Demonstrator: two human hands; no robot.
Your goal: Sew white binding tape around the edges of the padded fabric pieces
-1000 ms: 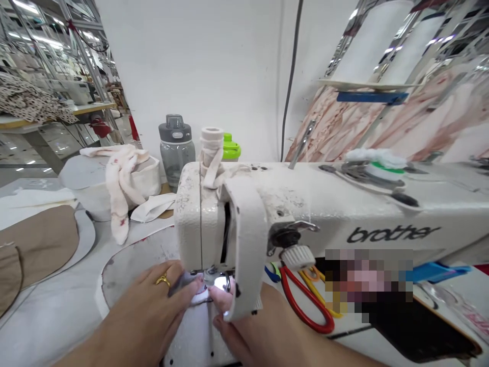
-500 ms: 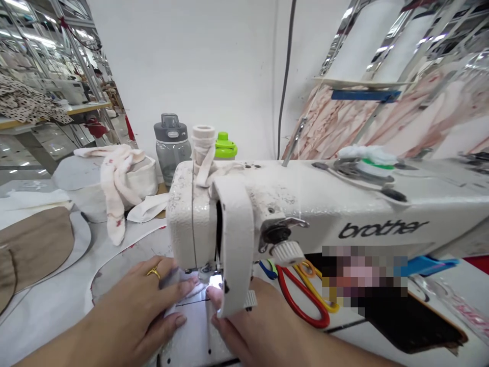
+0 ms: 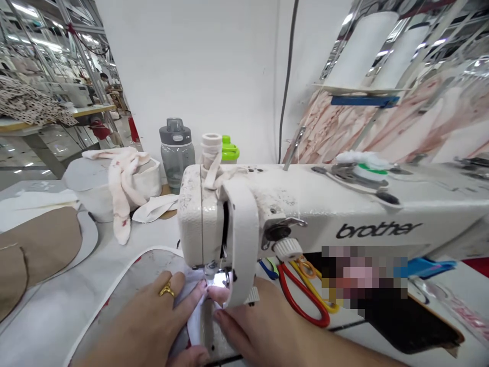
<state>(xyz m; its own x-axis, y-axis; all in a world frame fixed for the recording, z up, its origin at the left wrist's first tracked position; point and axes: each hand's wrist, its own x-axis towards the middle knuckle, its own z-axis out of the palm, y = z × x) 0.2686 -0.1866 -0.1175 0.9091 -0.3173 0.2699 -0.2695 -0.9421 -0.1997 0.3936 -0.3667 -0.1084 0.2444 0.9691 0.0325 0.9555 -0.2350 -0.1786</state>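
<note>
A light grey fabric piece [image 3: 126, 288] with a white bound edge lies on the sewing machine's bed, its near edge bunched up beneath the needle area. My left hand [image 3: 164, 311], with a gold ring [image 3: 167, 290], grips this fabric left of the needle. Its index fingertip presses close to the lit presser foot and its thumb is lower down. My right hand [image 3: 252, 316] reaches in from the right, partly behind the white front guard [image 3: 244, 239]. Its fingertips pinch the fabric's edge just beside the foot. The sewing machine [image 3: 301, 199] hides part of that hand.
Red-handled scissors [image 3: 301, 300] and a dark phone [image 3: 412, 321] lie right of my right hand. Brown fabric pieces [image 3: 46, 244] are at the left. Behind stand a fabric-draped container [image 3: 95, 199], a grey bottle [image 3: 178, 158] and a green-lidded bottle [image 3: 229, 149].
My left hand has shifted a little right and nearer to me, bringing the fabric with it. More of the bound edge shows at left, and a fold now stands up between my hands.
</note>
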